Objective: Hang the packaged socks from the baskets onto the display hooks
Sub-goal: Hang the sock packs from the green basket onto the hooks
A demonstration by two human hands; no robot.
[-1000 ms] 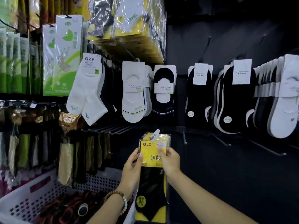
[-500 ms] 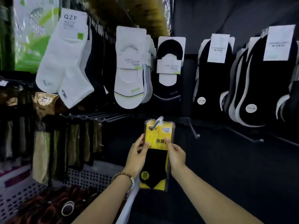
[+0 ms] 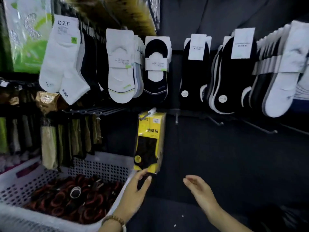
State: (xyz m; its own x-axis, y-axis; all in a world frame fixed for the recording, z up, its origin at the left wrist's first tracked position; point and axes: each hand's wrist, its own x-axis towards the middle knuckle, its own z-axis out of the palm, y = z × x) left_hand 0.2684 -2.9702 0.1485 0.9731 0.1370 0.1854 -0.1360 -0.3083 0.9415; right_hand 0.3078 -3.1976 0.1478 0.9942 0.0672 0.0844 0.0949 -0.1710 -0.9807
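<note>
The big white basket (image 3: 103, 166) sits low on the left. The yellow sock pack (image 3: 150, 141) hangs just past its far corner. The left hand (image 3: 133, 195) has loose, straight fingers right at the pack's bottom edge. The right hand (image 3: 200, 190) is spread and holds nothing. The little hook (image 3: 152, 111) seems to hold the pack near its tip, so a bump could knock it off.

The left hand (image 3: 133, 193) is raised at lower middle, its forearm slanting in from the bottom edge, fingers (image 3: 141, 174) straight and thumb spread apart. The right hand (image 3: 199, 188) hovers near it, palm turned inward, its fingers loosely extended and slightly bent.
</note>
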